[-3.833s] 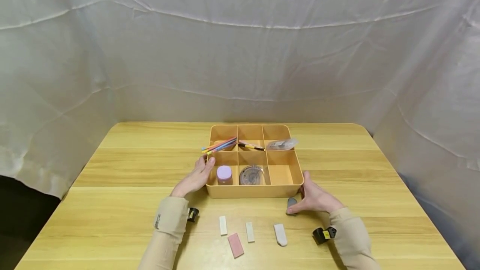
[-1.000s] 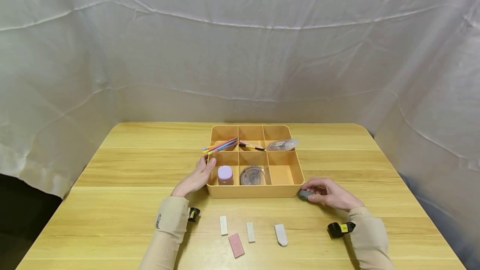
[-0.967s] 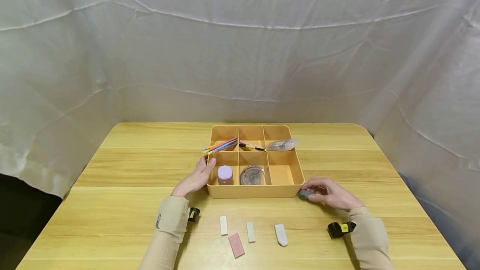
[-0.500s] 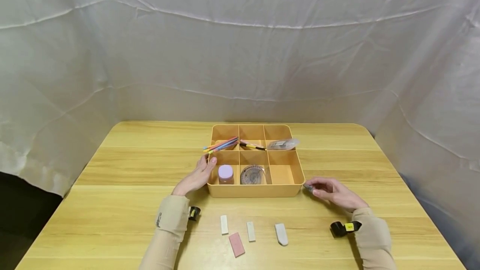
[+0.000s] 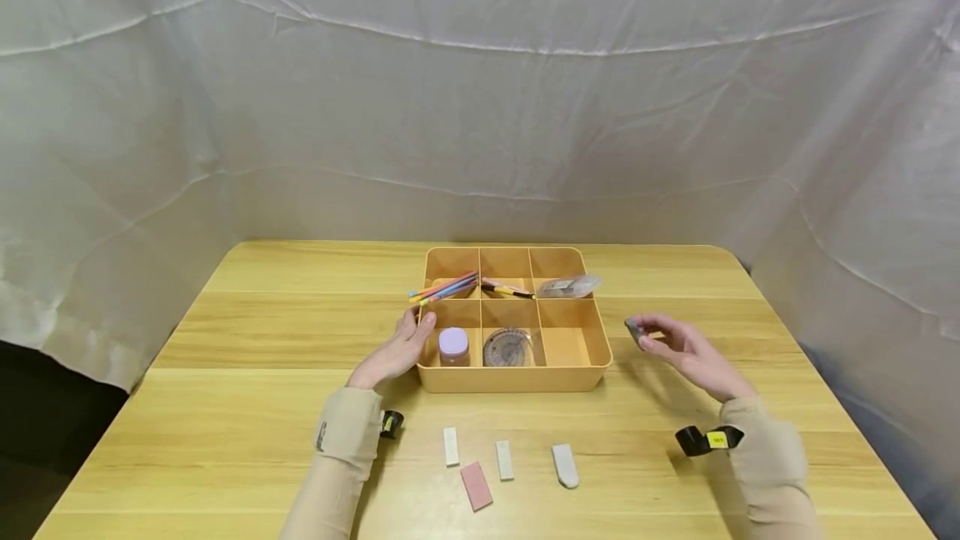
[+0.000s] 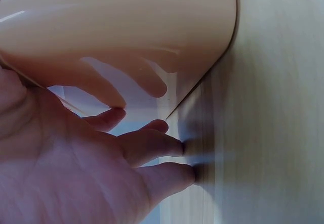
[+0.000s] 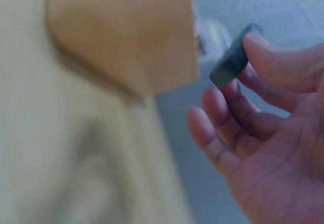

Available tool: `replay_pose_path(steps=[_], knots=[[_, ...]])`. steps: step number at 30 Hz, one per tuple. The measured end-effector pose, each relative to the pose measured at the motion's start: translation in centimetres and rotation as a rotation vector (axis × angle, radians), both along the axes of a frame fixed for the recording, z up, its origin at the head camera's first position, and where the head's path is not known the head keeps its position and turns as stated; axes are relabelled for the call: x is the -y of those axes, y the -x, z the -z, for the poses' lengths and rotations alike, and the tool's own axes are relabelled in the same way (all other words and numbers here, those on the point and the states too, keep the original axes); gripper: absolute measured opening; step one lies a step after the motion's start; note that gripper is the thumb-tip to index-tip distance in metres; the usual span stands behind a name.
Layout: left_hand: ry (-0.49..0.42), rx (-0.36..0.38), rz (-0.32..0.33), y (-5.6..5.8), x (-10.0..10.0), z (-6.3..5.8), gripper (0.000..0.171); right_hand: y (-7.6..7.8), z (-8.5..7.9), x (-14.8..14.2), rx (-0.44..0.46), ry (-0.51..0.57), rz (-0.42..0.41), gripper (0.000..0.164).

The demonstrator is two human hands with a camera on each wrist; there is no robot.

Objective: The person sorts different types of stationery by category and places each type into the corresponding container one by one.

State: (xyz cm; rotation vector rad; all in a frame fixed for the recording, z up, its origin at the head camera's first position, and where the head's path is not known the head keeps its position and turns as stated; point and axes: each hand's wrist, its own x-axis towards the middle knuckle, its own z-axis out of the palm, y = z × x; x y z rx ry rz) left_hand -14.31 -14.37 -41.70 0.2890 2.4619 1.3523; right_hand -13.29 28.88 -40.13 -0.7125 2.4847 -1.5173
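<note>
My right hand (image 5: 693, 357) pinches a small dark grey eraser (image 5: 634, 330) between thumb and fingers. It hangs in the air right of the orange compartment tray (image 5: 517, 380), apart from it. In the right wrist view the thumb presses one face of the eraser (image 7: 235, 56); the lower fingers are loosely bent. My left hand (image 5: 393, 352) holds the tray's left side, thumb over the rim, fingers along the outer wall (image 6: 152, 27). A jar with a lilac lid (image 5: 453, 344) and a clear round disc (image 5: 507, 347) sit in the front compartments. The front right compartment has nothing in it.
Colourful pens (image 5: 446, 287), a yellow-and-black pen (image 5: 508, 292) and a clear plastic packet (image 5: 570, 286) lie across the back compartments. Before the tray lie two white blocks (image 5: 451, 447), a pink eraser (image 5: 476, 486) and a pale round-ended eraser (image 5: 566, 466). A grey curtain (image 5: 480, 123) surrounds the table.
My right hand has picked the grey eraser up from beside the tray's front right corner and raised it up and to the right. The left hand stays at the tray, which looks still.
</note>
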Motion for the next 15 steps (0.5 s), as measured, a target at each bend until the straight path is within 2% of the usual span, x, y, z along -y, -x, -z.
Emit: replay_pose_path(steps=[3, 7, 10, 15], knots=[[0.000, -0.004, 0.001, 0.0, 0.0, 0.0, 0.071, 0.4, -1.8, 1.3, -0.149, -0.121, 0.007, 0.029], [-0.002, -0.008, 0.001, 0.0, 0.1, -0.1, 0.071, 0.9, -3.7, 3.6, -0.368, -0.278, -0.037, 0.023], [-0.006, -0.009, 0.002, -0.1, 0.1, -0.1, 0.071, 1.3, -4.4, 5.2, -0.454, -0.387, -0.085, 0.019], [-0.007, -0.005, 0.005, 0.0, 0.1, 0.1, 0.072, 2.0, -4.6, 7.6, -0.579, -0.571, -0.127, 0.013]])
